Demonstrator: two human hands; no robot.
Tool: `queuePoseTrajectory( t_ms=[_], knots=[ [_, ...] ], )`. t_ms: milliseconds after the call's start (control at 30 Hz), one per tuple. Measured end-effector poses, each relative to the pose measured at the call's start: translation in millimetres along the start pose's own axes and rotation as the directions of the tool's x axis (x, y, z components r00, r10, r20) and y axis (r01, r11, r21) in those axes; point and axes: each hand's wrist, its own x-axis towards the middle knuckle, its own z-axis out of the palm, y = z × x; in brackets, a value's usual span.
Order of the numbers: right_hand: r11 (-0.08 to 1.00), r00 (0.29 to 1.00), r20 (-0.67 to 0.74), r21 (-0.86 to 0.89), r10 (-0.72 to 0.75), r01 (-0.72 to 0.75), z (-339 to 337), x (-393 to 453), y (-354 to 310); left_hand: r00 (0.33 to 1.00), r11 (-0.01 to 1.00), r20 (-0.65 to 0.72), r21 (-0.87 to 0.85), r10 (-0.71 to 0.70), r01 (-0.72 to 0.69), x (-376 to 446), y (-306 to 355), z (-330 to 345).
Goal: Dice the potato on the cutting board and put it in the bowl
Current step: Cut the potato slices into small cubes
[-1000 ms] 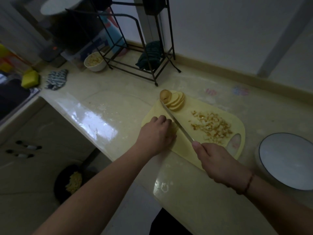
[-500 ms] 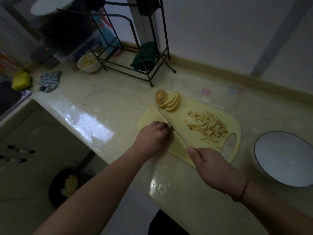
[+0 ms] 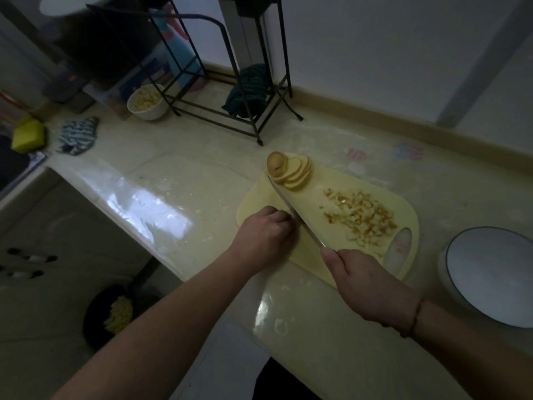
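A yellow cutting board (image 3: 314,194) lies on the counter. At its far corner leans a fanned stack of potato slices (image 3: 291,173). A heap of diced potato (image 3: 362,219) lies on the board's right side. My right hand (image 3: 366,287) grips the handle of a knife (image 3: 294,210), whose blade runs diagonally across the board toward the slices. My left hand (image 3: 264,238) is curled at the board's near left edge, fingers against the blade's left side; what it covers is hidden. A white bowl (image 3: 490,275) with a dark rim stands right of the board.
A black wire rack (image 3: 230,90) with a dark cloth stands at the back. A small white bowl of cut pieces (image 3: 148,102), a striped cloth (image 3: 78,135) and a yellow sponge (image 3: 28,135) lie far left. The counter edge runs diagonally; a dark pan (image 3: 115,313) sits on the floor below.
The camera view shifted slightly. Both hands and the knife keep nearly the same pose on the board; the blade stays beside my left fingers.
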Motion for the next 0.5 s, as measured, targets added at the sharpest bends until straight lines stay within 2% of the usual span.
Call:
queuePoseTrajectory(
  t_ms=[167,333,500],
  knots=[
    [1.000,0.999,-0.026,0.002,-0.027,0.027,-1.6,7.9,-3.0,0.998,1.000,-0.062,0.017,0.018,-0.017,-0.4,0.1,-1.5],
    [0.990,0.997,0.000,0.121,0.071,-0.071,-16.0,-3.4,7.3,0.995,0.999,-0.098,0.040,0.026,-0.022,-2.9,-1.2,-0.7],
    [0.994,0.999,-0.007,0.100,0.047,-0.046,-13.0,-10.4,1.8,0.997,0.999,-0.075,0.042,0.027,-0.024,-4.0,0.3,-3.1]
  ],
)
